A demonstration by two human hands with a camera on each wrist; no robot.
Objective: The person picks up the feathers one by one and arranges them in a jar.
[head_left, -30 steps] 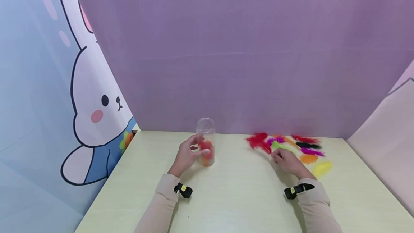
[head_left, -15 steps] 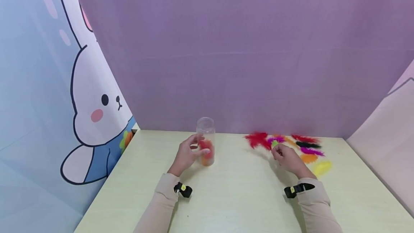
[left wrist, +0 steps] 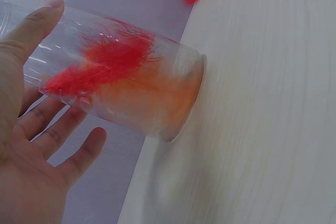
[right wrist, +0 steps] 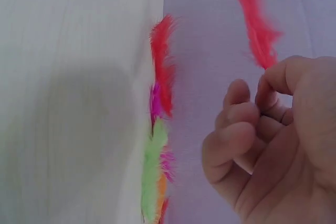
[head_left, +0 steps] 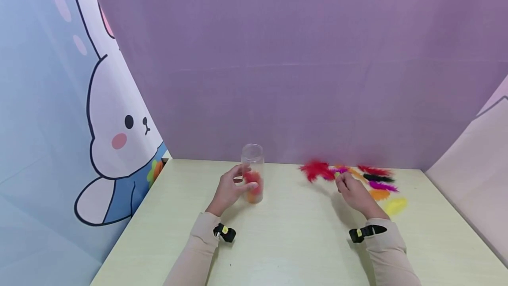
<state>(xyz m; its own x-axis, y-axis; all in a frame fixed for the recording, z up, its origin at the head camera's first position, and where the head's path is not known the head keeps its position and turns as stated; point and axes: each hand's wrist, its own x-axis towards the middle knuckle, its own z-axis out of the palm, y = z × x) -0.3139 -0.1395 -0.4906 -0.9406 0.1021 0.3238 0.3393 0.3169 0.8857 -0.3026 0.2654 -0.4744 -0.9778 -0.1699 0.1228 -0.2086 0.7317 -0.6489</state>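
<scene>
A clear cylindrical jar point(head_left: 252, 156) stands upright on the table, with a red feather point(left wrist: 118, 59) and an orange feather point(left wrist: 163, 98) inside its lower part. My left hand point(head_left: 227, 192) holds the jar from the left side, thumb and fingers round its wall. My right hand point(head_left: 356, 196) pinches the quill of a red feather point(right wrist: 254, 27) between thumb and index finger, off the table. Its fluffy end points away from the fingers. Beneath and beyond it lie another red feather point(right wrist: 164, 66) and a lime green feather point(right wrist: 153, 169).
Several loose feathers lie by the table's back right: a black feather point(head_left: 378, 178), a purple feather point(head_left: 382, 186), an orange feather point(head_left: 379, 194) and a yellow feather point(head_left: 395, 206). A purple cloth point(head_left: 297, 78) hangs behind the pale table point(head_left: 289, 242).
My right hand has lifted the red feather a little and moved slightly away from me and to the right. The left hand and the jar stay where they were.
</scene>
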